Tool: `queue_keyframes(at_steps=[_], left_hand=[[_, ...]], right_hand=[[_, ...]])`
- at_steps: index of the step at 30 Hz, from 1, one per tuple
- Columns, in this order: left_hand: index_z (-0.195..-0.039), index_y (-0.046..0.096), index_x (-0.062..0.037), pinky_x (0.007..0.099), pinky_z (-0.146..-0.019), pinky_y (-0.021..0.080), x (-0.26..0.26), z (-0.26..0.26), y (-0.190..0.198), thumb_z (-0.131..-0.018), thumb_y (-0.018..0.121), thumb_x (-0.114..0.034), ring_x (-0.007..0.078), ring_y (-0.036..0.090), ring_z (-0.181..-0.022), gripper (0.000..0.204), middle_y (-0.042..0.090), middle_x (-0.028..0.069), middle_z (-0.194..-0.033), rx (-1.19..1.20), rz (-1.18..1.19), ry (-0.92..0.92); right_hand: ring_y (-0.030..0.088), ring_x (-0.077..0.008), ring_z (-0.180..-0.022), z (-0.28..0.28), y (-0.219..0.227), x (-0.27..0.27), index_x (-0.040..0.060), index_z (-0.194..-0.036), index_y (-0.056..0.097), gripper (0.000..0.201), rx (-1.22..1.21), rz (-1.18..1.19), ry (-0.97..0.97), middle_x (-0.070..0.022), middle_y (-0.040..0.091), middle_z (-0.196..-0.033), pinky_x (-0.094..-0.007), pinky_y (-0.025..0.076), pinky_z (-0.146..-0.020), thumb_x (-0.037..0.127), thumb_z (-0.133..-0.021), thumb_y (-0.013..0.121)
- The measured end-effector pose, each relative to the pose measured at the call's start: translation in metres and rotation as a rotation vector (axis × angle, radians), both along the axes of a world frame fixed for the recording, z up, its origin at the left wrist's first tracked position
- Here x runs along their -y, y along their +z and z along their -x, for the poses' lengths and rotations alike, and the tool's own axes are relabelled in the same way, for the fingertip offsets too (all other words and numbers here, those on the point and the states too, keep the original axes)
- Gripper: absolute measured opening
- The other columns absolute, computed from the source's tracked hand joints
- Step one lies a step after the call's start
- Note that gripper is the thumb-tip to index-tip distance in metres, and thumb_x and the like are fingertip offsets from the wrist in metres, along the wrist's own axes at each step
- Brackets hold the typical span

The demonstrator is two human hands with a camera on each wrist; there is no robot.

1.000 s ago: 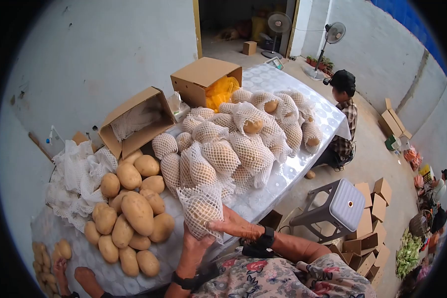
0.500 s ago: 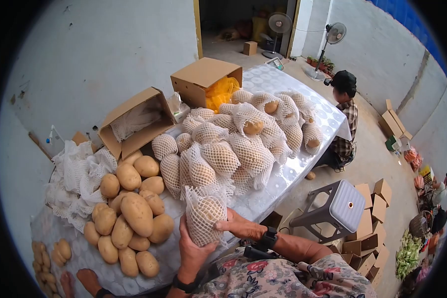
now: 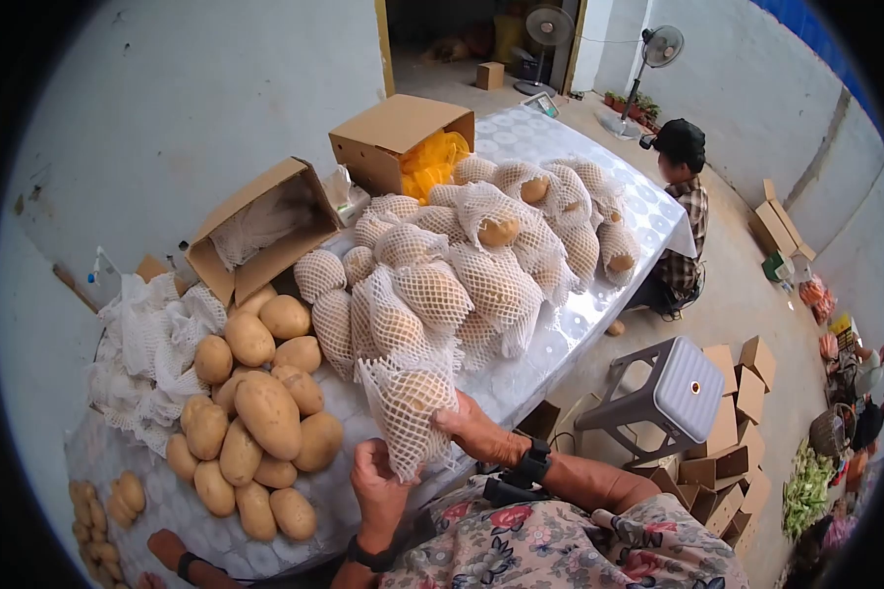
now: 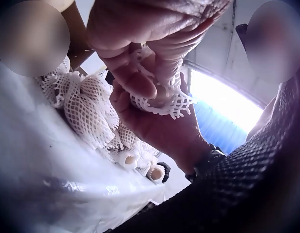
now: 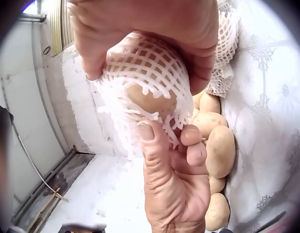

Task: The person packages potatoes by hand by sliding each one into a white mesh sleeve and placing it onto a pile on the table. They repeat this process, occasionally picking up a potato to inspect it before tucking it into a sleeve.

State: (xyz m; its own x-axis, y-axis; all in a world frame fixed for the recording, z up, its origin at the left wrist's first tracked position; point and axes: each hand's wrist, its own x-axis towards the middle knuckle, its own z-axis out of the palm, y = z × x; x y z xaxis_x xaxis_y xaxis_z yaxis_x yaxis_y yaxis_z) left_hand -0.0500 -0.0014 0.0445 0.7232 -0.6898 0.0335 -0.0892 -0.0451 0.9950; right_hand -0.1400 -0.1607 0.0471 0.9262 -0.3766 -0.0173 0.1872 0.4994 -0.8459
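A potato in a white foam net (image 3: pixel 413 407) is held between both hands at the table's near edge. My right hand (image 3: pixel 483 429) grips its side, with the thumb on the net. The left hand (image 3: pixel 378 491) pinches the net's lower end. In the right wrist view, bare potato (image 5: pixel 152 99) shows at the net's open end, and the left thumb and fingertips (image 5: pixel 146 132) hold the mesh edge. The left wrist view shows the left fingers at the loose mesh rim (image 4: pixel 176 104). Bare potatoes (image 3: pixel 268 414) lie to the left, netted potatoes (image 3: pixel 432 294) beyond.
Empty nets (image 3: pixel 152 344) lie at the left beside an open carton (image 3: pixel 255 187). Another carton (image 3: pixel 393 128) holds yellow netting. A grey stool (image 3: pixel 683 393) and small boxes (image 3: pixel 727 491) stand on the floor. One person (image 3: pixel 683 216) crouches beyond the table; another's hand (image 3: pixel 170 550) is lower left.
The left hand has moved from around the potato's side to the lower end of its net. The wrapped potato has tilted, its lower end now tapering toward the left fingers.
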Motion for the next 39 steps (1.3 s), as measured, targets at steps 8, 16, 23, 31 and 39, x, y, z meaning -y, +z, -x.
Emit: queue_keyframes(at_steps=[8,16,23,31,39], left_hand=[[-0.093,0.056,0.0013,0.029,-0.068,0.051,-0.006,-0.018,-0.01,-0.078,0.068,-0.009,0.0158,0.06,-0.075,0.022,0.062,0.0094,-0.087,0.161,-0.061,-0.16],[-0.136,0.028,0.0016,0.0327,-0.09,0.045,0.007,-0.023,0.024,-0.073,0.075,-0.049,0.022,0.041,-0.12,0.093,0.04,0.0143,-0.131,-0.42,0.263,-0.246],[-0.131,0.03,0.0009,0.0325,-0.088,0.046,0.018,-0.01,-0.001,-0.067,0.079,-0.012,0.02,0.055,-0.103,0.082,0.053,0.0112,-0.117,-0.235,0.139,-0.165],[-0.132,0.03,0.002,0.0346,-0.088,0.047,0.012,-0.013,0.01,-0.063,0.078,-0.015,0.0223,0.056,-0.102,0.086,0.054,0.015,-0.115,0.265,-0.002,-0.134],[-0.133,0.026,0.0023,0.0352,-0.089,0.045,0.015,0.0,0.017,-0.066,0.079,-0.018,0.0225,0.055,-0.104,0.088,0.053,0.0157,-0.117,0.158,0.016,-0.124]], right_hand=[[0.049,-0.0171,-0.115,0.006,0.002,0.005,0.0004,-0.139,0.029,0.073,0.026,-0.159,0.002,-0.0094,0.048,-0.128,-0.0326,0.039,-0.1,0.043,-0.087,0.058],[0.043,-0.0207,-0.122,0.009,0.015,0.005,-0.0002,-0.141,0.025,0.082,-0.157,0.092,0.047,-0.0119,0.045,-0.133,-0.0351,0.034,-0.104,0.045,-0.083,0.062],[0.027,-0.0273,-0.135,-0.002,0.025,0.005,0.0012,-0.145,0.013,0.093,-0.063,0.399,0.214,-0.0183,0.03,-0.144,-0.0386,0.023,-0.111,0.049,-0.082,0.064],[0.034,-0.0256,-0.13,0.002,0.023,0.016,0.0001,-0.143,0.021,0.099,-0.096,0.319,0.314,-0.0156,0.037,-0.139,-0.0373,0.026,-0.11,0.052,-0.075,0.072],[0.042,-0.0198,-0.124,-0.008,0.019,0.005,-0.0005,-0.138,0.031,0.082,-0.067,0.169,0.168,-0.0113,0.045,-0.133,-0.0342,0.032,-0.107,0.039,-0.079,0.071]])
